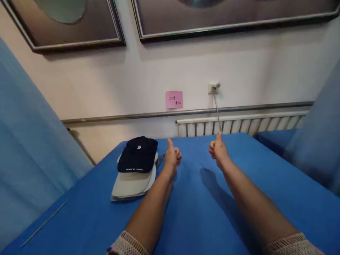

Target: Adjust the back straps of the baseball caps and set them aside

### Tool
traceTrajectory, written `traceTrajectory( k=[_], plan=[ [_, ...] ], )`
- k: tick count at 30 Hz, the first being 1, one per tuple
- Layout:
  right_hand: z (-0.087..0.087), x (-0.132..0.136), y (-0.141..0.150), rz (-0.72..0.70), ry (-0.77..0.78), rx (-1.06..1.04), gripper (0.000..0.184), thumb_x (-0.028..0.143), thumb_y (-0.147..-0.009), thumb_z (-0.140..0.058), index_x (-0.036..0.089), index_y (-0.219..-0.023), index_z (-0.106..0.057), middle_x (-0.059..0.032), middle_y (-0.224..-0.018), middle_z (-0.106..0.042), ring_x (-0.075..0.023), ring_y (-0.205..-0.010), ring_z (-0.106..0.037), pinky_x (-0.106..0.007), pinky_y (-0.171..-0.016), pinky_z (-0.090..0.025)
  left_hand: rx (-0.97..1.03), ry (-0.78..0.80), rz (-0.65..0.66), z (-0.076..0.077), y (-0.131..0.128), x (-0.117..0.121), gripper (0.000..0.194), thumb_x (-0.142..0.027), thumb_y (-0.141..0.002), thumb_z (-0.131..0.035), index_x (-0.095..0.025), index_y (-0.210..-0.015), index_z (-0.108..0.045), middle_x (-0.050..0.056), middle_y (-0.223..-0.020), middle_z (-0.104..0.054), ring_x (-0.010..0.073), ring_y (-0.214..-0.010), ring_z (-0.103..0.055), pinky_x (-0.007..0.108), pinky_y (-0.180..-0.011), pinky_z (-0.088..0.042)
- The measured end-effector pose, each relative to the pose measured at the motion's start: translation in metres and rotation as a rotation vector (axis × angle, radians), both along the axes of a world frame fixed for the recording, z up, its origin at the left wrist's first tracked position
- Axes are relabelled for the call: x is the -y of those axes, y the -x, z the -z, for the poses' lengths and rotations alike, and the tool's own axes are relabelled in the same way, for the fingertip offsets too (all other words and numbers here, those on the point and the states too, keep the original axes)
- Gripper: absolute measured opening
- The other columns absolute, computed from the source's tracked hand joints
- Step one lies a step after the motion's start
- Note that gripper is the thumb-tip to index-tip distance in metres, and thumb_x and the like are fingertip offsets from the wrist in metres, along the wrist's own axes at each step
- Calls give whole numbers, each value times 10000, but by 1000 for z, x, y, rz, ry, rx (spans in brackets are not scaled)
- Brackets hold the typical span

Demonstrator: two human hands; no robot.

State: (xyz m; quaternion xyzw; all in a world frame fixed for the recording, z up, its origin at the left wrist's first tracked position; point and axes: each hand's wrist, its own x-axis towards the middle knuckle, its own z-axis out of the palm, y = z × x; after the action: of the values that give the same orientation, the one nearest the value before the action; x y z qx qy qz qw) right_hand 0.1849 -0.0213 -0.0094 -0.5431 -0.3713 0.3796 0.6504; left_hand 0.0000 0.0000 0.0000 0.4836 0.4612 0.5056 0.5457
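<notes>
Both of my arms reach out over a blue-covered table point(191, 212). My left hand point(172, 156) is curled into a fist with its thumb pointing up, and nothing shows in it. Just left of that hand lies a stack of caps; on top is a dark navy cap point(140, 154) with white lettering on its crown and brim. Under it a beige cap point(130, 184) shows its brim, with more pale brim edges beneath. My right hand point(219, 149) makes the same thumb-up fist above the table's far part, touching no object that I can see.
A thin stick point(44, 224) lies near the table's left edge. Behind the table are a white radiator point(244, 124), a wall socket point(213, 88) with a hanging cord, and a pink note point(174, 99). Blue curtains point(29, 141) hang at both sides. Framed pictures point(79, 46) hang above.
</notes>
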Motion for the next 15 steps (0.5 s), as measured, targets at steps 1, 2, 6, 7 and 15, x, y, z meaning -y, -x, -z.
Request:
traceTrajectory(
  k=[1,2,6,7,15],
  plan=[
    [2,0,0,-3,6,2,659,790,-818,-151,242,-469,-260,58,-361,-265,-71,-316,-191,-230,-330,-116,-2,0,0,1,-1,0,698,-857,-741,-199,-215,-472,-245,-54,-386,-264,54,-321,-168,211,-351,-97],
    [3,-1,-1,-6,12,4,657,790,-818,-150,244,-470,-259,59,-360,-263,-72,-316,-189,-231,-329,-117,-4,0,0,2,-2,0,697,-857,-741,-200,-215,-472,-245,-53,-387,-264,55,-321,-168,212,-352,-97],
    [9,-2,-3,-23,24,21,649,793,-815,-146,248,-479,-255,60,-356,-260,-75,-318,-187,-234,-330,-123,-8,2,4,5,-4,2,695,-855,-743,-201,-217,-471,-241,-51,-392,-264,56,-324,-172,215,-360,-93],
    [10,-3,-4,-27,24,28,649,795,-813,-142,248,-482,-256,59,-355,-262,-76,-319,-188,-233,-330,-124,-7,5,4,6,-4,3,694,-853,-746,-200,-217,-471,-241,-50,-393,-263,56,-326,-172,216,-364,-89],
    [24,-7,-7,-54,31,70,657,815,-794,-108,249,-498,-266,54,-356,-277,-77,-322,-194,-233,-333,-131,-4,19,-4,14,-4,-1,685,-841,-757,-210,-220,-469,-239,-45,-397,-255,61,-338,-162,227,-395,-72]
  ],
)
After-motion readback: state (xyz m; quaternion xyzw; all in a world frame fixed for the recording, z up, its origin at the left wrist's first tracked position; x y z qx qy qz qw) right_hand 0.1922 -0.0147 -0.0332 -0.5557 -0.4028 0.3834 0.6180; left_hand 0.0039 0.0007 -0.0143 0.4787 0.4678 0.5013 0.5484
